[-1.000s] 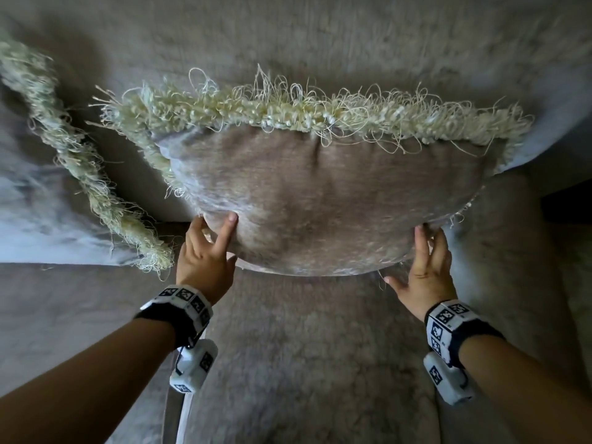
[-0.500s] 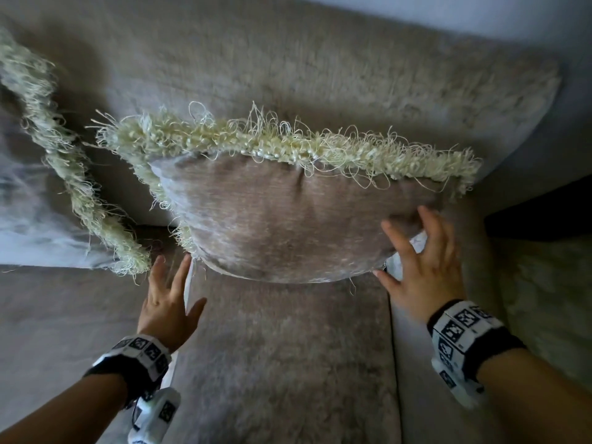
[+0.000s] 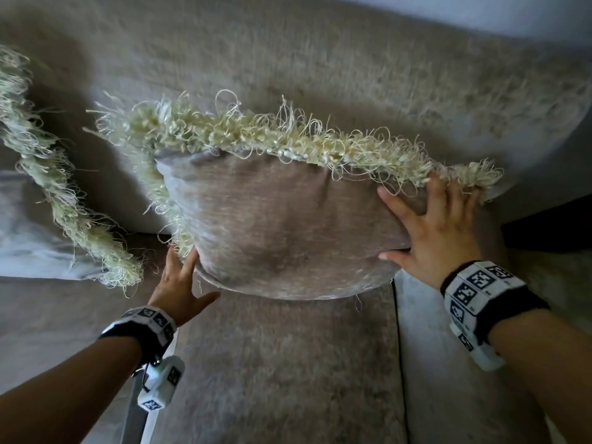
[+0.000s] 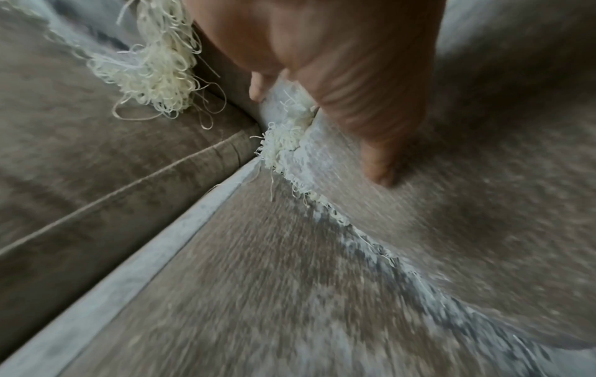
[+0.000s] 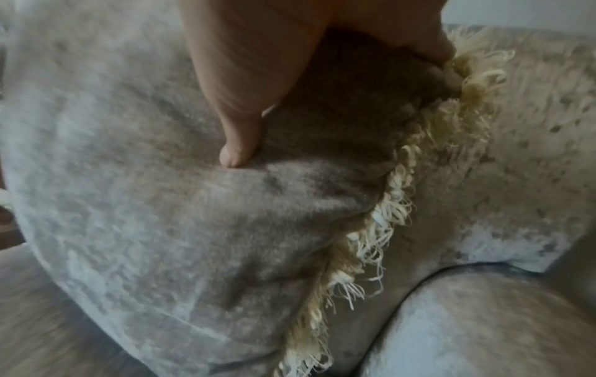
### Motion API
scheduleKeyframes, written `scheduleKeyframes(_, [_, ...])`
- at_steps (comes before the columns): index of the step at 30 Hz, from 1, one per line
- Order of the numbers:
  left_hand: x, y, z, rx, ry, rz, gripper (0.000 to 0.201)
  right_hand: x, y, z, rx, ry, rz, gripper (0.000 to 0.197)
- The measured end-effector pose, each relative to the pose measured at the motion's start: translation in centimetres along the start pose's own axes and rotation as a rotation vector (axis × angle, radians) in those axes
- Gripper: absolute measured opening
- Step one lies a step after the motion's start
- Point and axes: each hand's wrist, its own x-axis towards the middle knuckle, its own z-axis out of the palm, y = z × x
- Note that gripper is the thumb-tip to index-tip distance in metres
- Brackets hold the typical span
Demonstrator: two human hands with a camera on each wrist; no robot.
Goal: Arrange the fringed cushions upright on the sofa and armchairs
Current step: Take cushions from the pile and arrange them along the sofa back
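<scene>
A beige fringed cushion (image 3: 282, 225) with a cream fringe stands upright on the sofa seat (image 3: 272, 363), leaning on the backrest (image 3: 320, 65). My left hand (image 3: 179, 283) lies with straight fingers against its lower left corner. In the left wrist view the thumb of that left hand (image 4: 338, 51) rests on the cushion (image 4: 483, 204) and one finger sits behind the corner. My right hand (image 3: 439, 232) is spread flat on the cushion's right side, fingertips in the fringe. In the right wrist view, the right hand (image 5: 258, 63) dents the cushion (image 5: 161, 204) with its thumb.
A second fringed cushion (image 3: 48, 187) leans on the backrest to the left, its fringe (image 4: 154, 68) close to my left hand. The sofa's armrest (image 3: 448, 363) runs along the right of the seat. Beyond it is a dark gap (image 3: 551, 225).
My right hand has slid up the cushion's right side to the fringe. My left hand, briefly off the cushion, is back at its lower left corner. The cushion's top right corner now sits further right.
</scene>
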Motion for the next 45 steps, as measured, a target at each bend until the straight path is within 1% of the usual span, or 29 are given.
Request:
scheduleKeyframes(2, [1.3, -0.2, 0.5, -0.011, -0.076, 0.009, 0.105, 0.1, 0.6, 1.3, 0.013, 0.037, -0.005, 0.126])
scheduleKeyframes(3, [1.8, -0.1, 0.9, -0.002, -0.087, 0.015, 0.102, 0.0, 1.0, 1.9, 0.017, 0.059, -0.008, 0.126])
scheduleKeyframes(6, [2.9, 0.0, 2.8, 0.017, -0.028, 0.048, 0.102, -0.7, 1.4, 3.9, 0.027, 0.105, -0.002, 0.127])
scheduleKeyframes(7, [3.0, -0.2, 3.7, 0.034, -0.011, 0.061, 0.098, -1.0, 1.5, 4.5, 0.029, 0.104, 0.011, 0.129])
scheduleKeyframes(9, [3.1, -0.3, 5.5, 0.051, -0.011, 0.095, 0.083, -1.5, 1.6, 5.8, 0.037, 0.094, 0.033, 0.132])
scheduleKeyframes(11, [3.0, -0.5, 6.8, 0.047, -0.041, 0.112, 0.069, -1.9, 1.7, 6.7, 0.062, 0.098, 0.040, 0.125])
scheduleKeyframes(13, [3.3, -0.8, 7.4, 0.086, -0.028, 0.125, 0.053, -2.1, 1.8, 7.1, 0.073, 0.116, 0.032, 0.121])
scheduleKeyframes(16, [3.4, -1.0, 6.7, 0.136, -0.051, 0.068, 0.044, -2.1, 1.9, 7.3, 0.078, 0.148, 0.002, 0.118])
scheduleKeyframes(19, [2.5, 0.0, 5.6, 0.175, -0.107, -0.037, 0.038, -2.1, 2.0, 6.6, 0.081, 0.164, -0.025, 0.116])
scheduleKeyframes(20, [2.3, 0.6, 4.9, 0.155, -0.104, -0.096, 0.033, -2.0, 2.0, 6.3, 0.081, 0.161, -0.027, 0.116])
scheduleKeyframes(21, [2.0, 0.9, 4.3, 0.149, -0.079, -0.126, 0.029, -2.0, 2.0, 5.8, 0.080, 0.160, -0.029, 0.116])
scheduleKeyframes(22, [1.6, 1.0, 3.9, 0.160, -0.026, -0.116, 0.028, -2.1, 2.0, 5.3, 0.078, 0.162, -0.032, 0.115])
scheduleKeyframes(23, [1.1, 1.2, 3.6, 0.122, -0.030, -0.103, 0.032, -2.2, 2.1, 4.8, 0.075, 0.169, -0.035, 0.116])
scheduleKeyframes(25, [-0.2, 2.3, 2.0, 0.101, -0.002, -0.012, 0.045, -2.8, 2.3, 3.8, 0.068, 0.199, -0.027, 0.121])
scheduleKeyframes(27, [-1.5, 4.4, -0.3, 0.050, 0.072, 0.089, 0.058, -3.8, 2.8, 2.7, 0.076, 0.225, 0.014, 0.123])
scheduleKeyframes(28, [-1.9, 5.4, -1.5, 0.065, 0.127, 0.136, 0.061, -4.3, 3.2, 2.2, 0.089, 0.238, 0.043, 0.119])
scheduleKeyframes(31, [-2.7, 8.3, -5.8, 0.171, 0.242, 0.272, 0.059, -6.2, 4.7, 1.2, 0.142, 0.257, 0.144, 0.092])
scheduleKeyframes(33, [-2.8, 10.0, -8.9, 0.238, 0.281, 0.364, 0.053, -7.1, 5.4, 0.5, 0.188, 0.240, 0.188, 0.088])
scheduleKeyframes(35, [-2.9, 11.2, -12.0, 0.313, 0.276, 0.433, 0.058, -7.5, 5.5, -0.1, 0.255, 0.232, 0.228, 0.090])
scheduleKeyframes(38, [-2.8, 12.5, -15.9, 0.377, 0.242, 0.466, 0.064, -7.5, 5.0, -1.0, 0.292, 0.215, 0.281, 0.086])
scheduleKeyframes(40, [-2.6, 12.7, -17.6, 0.406, 0.208, 0.465, 0.071, -7.2, 4.6, -1.1, 0.322, 0.205, 0.309, 0.090])
scheduleKeyframes(43, [-2.2, 12.2, -18.2, 0.466, 0.175, 0.385, 0.091, -6.7, 3.5, -0.3, 0.353, 0.185, 0.318, 0.093])
scheduleKeyframes(45, [-1.9, 11.8, -17.3, 0.466, 0.150, 0.325, 0.090, -6.4, 2.6, 1.0, 0.377, 0.142, 0.346, 0.096])
